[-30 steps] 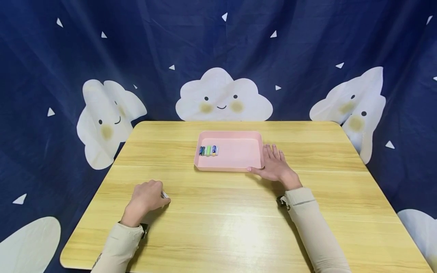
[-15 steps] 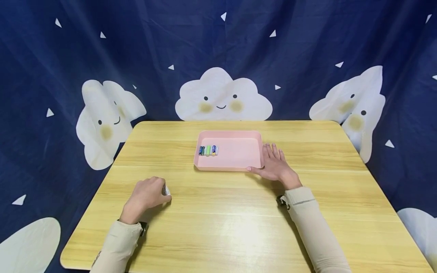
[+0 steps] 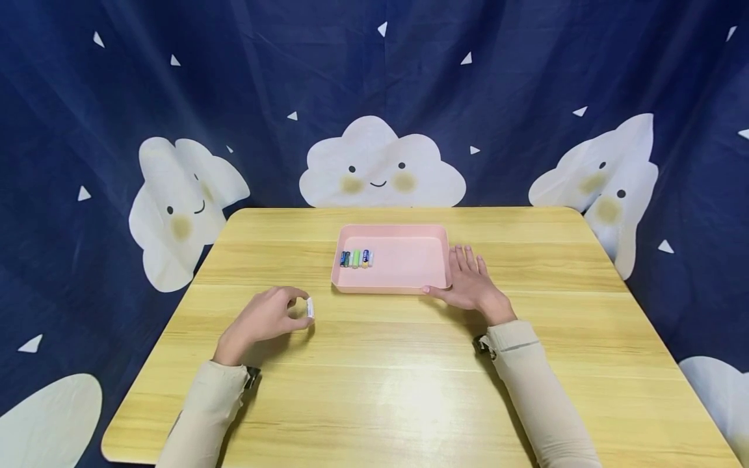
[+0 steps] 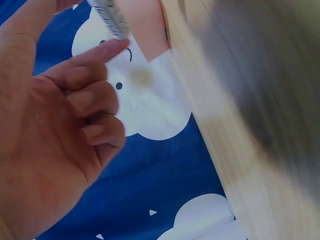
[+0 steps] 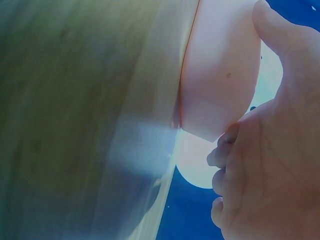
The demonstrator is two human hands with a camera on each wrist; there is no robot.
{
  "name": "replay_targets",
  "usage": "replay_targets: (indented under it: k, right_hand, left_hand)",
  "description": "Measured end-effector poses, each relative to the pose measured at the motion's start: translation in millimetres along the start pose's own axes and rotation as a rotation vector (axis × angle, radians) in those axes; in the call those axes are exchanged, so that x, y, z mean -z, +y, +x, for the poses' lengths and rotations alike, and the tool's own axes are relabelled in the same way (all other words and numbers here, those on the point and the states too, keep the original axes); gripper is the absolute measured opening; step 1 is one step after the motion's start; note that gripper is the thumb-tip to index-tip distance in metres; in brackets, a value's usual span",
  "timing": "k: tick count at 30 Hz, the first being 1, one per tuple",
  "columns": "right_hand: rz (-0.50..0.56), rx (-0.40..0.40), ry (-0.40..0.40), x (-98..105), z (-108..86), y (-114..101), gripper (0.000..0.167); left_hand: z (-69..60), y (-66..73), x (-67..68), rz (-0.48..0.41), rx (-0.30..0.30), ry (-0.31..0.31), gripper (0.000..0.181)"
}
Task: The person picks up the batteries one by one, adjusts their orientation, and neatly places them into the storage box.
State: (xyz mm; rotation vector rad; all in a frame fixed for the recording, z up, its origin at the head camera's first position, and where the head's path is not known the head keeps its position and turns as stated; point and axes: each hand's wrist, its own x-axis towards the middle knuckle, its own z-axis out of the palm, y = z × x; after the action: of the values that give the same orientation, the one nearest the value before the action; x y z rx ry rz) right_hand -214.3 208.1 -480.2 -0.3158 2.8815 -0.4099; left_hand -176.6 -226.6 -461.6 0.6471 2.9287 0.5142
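A small white battery [image 3: 310,308] is pinched by its two ends between the thumb and index finger of my left hand [image 3: 266,320], above the table left of the tray. In the left wrist view the battery [image 4: 111,19] shows dark print along its side, and the other fingers are curled toward the palm. My right hand [image 3: 471,283] rests with straight fingers against the right front corner of a pink tray [image 3: 409,290], thumb on the front rim. Several batteries [image 3: 356,259], blue, green and white among them, lie side by side at the tray's left end.
The tray stands on a light wooden table [image 3: 374,364] with rounded corners. Behind it hangs a dark blue curtain [image 3: 263,78] printed with white clouds and small triangles.
My left hand has moved right and away from me, toward the tray, carrying the white battery, which shows more fully now. My right hand has stayed at the tray's corner.
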Motion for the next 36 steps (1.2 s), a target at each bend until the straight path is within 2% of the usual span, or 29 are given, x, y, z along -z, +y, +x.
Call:
replay_targets:
  k: [5,11,23,30,36]
  right_hand:
    - [0.004,0.0,-0.004,0.0,-0.2,0.1,0.119]
    - [0.003,-0.001,-0.007,-0.2,-0.2,0.8,0.119]
    - [0.007,-0.002,-0.008,-2.7,2.7,2.7,0.121]
    - [0.007,0.001,-0.009,-0.9,1.8,1.6,0.12]
    - [0.008,0.001,-0.009,-1.6,1.9,2.1,0.121]
  left_hand:
    - [12.8,1.1,1.5,-0.066,-0.021,0.034,0.051]
    - [30.5,0.0,1.3,-0.144,-0.074,0.071,0.049]
    - [60.8,-9.1,-8.0,-0.365,-0.14,0.102,0.05]
    - [76.5,-5.2,-6.1,-0.406,-0.151,0.136,0.049]
    - [89.6,-1.6,-5.5,-0.476,-0.147,0.154,0.05]
